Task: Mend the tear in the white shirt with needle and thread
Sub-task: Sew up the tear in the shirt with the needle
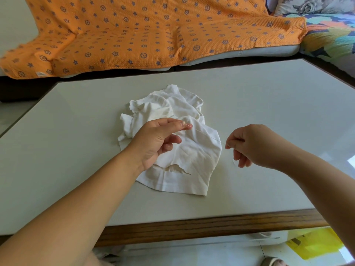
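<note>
We judge thread prep in hand: left hand (pixel 159 139) and right hand (pixel 247 144) each pinch a taut thread (pixel 207 135) above the shirt (pixel 192 154), crumpled on the table (pixel 76 131), tear (pixel 177 168) near its hem unstitched; needle not discernible; next move calls for piercing the tear's edge

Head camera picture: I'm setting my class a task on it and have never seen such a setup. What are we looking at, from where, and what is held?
No machine here: a person wears one camera on the head, looking down at their bare hands. On the table lies a crumpled white shirt with a tear near its hem. The left hand and right hand each pinch a fine thread stretched between them above the shirt. The needle is too thin to make out. Behind lies an orange blanket.
</note>
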The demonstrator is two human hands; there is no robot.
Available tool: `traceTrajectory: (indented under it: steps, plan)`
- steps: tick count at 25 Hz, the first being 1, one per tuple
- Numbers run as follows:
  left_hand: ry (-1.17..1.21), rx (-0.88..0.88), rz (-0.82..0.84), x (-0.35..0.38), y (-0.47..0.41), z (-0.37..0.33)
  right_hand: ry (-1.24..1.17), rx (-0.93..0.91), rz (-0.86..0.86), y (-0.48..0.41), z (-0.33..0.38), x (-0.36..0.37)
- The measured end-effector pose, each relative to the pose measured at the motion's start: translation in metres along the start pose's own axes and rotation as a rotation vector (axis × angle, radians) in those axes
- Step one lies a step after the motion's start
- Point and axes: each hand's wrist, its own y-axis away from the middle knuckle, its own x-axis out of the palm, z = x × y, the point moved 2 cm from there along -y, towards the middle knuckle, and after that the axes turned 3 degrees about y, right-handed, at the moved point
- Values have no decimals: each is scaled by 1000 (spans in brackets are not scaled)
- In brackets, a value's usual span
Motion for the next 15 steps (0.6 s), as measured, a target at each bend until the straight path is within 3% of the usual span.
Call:
traceTrajectory:
  steps: [5, 8, 10, 12, 15]
  plan:
    - [284, -18, 117, 14, 5, -1, 51, -12, 66, -1, 6, 14]
    - [106, 98, 111, 15, 6, 1, 107, 19, 74, -3, 5, 19]
    - [-52, 175, 73, 15, 7, 2, 166, -31, -87, -3, 10, 13]
    - [-162, 223, 36, 15, 7, 0, 5, -99, -289, 2, 18, 3]
    - [-264, 261, 20, 19, 11, -3, -449, -149, -232, 17, 35, -2]
